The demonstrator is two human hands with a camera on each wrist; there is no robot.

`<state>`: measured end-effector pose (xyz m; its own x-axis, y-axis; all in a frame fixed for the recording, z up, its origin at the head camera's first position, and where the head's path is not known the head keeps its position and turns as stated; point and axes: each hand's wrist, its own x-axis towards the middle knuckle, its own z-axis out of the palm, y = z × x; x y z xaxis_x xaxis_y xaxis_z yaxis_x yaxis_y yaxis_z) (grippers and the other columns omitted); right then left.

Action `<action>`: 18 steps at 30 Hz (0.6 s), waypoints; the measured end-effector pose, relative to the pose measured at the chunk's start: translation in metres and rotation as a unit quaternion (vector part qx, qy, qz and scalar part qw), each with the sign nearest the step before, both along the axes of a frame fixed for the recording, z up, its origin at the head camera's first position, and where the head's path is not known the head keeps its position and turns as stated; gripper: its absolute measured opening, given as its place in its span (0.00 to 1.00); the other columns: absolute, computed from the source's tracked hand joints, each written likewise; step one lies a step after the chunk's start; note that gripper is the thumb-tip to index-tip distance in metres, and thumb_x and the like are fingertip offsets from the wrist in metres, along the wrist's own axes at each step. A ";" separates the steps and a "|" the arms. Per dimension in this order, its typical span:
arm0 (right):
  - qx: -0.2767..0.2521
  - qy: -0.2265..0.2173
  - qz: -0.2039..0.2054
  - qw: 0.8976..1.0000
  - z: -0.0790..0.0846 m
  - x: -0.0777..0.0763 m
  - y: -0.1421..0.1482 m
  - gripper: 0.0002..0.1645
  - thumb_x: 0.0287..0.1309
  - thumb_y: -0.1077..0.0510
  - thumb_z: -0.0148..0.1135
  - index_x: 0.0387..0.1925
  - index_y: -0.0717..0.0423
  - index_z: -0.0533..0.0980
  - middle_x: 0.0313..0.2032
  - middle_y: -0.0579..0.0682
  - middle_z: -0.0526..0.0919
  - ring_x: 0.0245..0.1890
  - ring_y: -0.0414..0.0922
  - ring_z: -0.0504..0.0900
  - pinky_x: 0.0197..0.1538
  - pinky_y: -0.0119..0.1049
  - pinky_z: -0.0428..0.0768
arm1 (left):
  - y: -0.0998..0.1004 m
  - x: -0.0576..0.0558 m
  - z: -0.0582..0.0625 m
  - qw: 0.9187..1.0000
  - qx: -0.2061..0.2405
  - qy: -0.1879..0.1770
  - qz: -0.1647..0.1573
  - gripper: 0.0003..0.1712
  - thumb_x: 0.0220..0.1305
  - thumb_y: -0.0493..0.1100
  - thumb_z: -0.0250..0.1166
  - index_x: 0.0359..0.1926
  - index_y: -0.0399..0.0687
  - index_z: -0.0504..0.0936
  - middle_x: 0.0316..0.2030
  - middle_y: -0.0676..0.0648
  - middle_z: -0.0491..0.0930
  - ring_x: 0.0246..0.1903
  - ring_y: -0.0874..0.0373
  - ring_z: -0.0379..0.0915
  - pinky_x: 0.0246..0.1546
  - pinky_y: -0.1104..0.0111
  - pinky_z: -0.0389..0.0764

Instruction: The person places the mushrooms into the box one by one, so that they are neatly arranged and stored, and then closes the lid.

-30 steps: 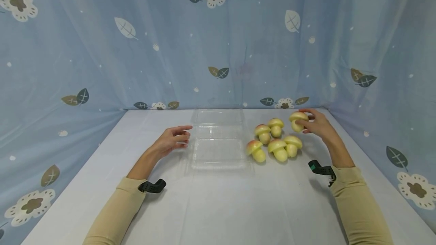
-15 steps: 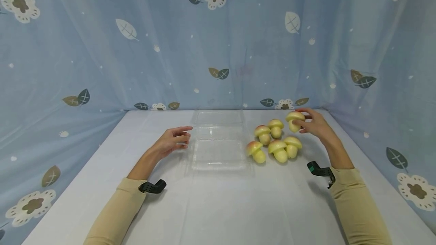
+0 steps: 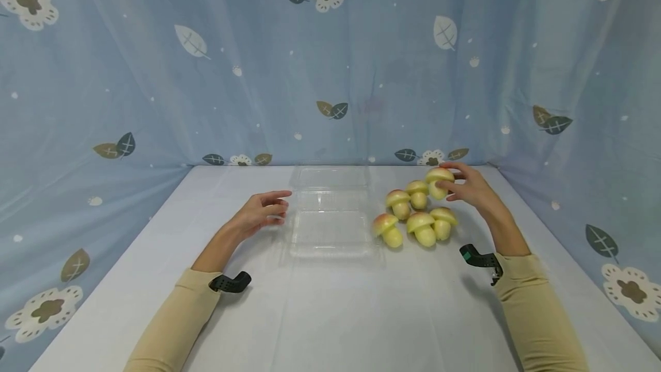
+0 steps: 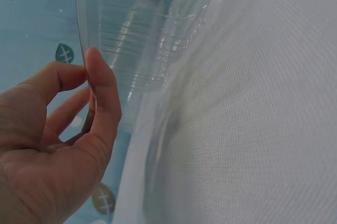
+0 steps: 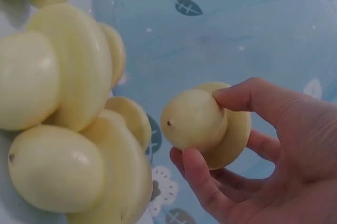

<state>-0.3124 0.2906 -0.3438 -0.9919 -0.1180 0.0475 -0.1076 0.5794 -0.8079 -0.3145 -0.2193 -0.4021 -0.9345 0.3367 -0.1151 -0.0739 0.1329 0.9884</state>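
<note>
A toy mushroom [image 3: 439, 182] with a yellow cap and pale stem is pinched between the thumb and fingers of my right hand [image 3: 467, 187]. The right wrist view has its rounded stem end [image 5: 192, 120] facing the camera. Several similar toy mushrooms [image 3: 399, 204] lie just left of and below that hand. A clear plastic container [image 3: 330, 233] with its hinged lid raised stands left of them. My left hand [image 3: 256, 214] is at the container's left side; in the left wrist view its thumb and finger pinch the clear rim [image 4: 82, 29].
A white cloth covers the table [image 3: 351, 314]. Blue patterned curtain [image 3: 330, 62] encloses the back and both sides. Black wrist cameras [image 3: 230, 282] sit at both sleeves, the right camera [image 3: 480, 257] in front of the mushrooms.
My right hand has moved left with the toy mushroom, which now comes close to the back mushroom of the group. My left hand has stayed at the container's edge.
</note>
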 end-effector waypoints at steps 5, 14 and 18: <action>0.002 0.013 0.004 1.000 0.002 -0.003 -0.004 0.43 0.66 0.44 0.60 0.75 0.54 0.55 0.63 0.67 0.66 0.46 0.52 0.82 0.41 0.35 0.86 | 0.000 -0.001 -0.002 1.000 0.003 -0.006 0.007 0.31 0.69 0.37 0.61 0.72 0.46 0.66 0.58 0.31 0.67 0.40 0.54 0.77 0.40 0.70 0.85; -0.021 0.021 0.022 0.999 0.005 -0.007 -0.017 0.41 0.67 0.48 0.60 0.74 0.53 0.57 0.65 0.67 0.65 0.50 0.55 0.80 0.40 0.34 0.86 | 0.001 -0.001 -0.002 1.000 0.007 -0.007 0.008 0.32 0.69 0.37 0.61 0.72 0.46 0.66 0.59 0.30 0.66 0.39 0.56 0.77 0.40 0.69 0.85; -0.030 0.006 0.028 0.999 0.019 0.002 -0.027 0.39 0.68 0.53 0.59 0.74 0.56 0.56 0.65 0.69 0.64 0.54 0.63 0.77 0.39 0.31 0.85 | 0.001 -0.003 -0.003 1.000 0.010 -0.007 0.007 0.31 0.69 0.37 0.61 0.72 0.46 0.66 0.59 0.31 0.67 0.38 0.58 0.77 0.40 0.69 0.85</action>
<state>-0.3103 0.2632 -0.3245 -0.9831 -0.1701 0.0671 -0.1478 0.5234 -0.8392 -0.3176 -0.2179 -0.4048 -0.9373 0.3269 -0.1209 -0.0887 0.1116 0.9898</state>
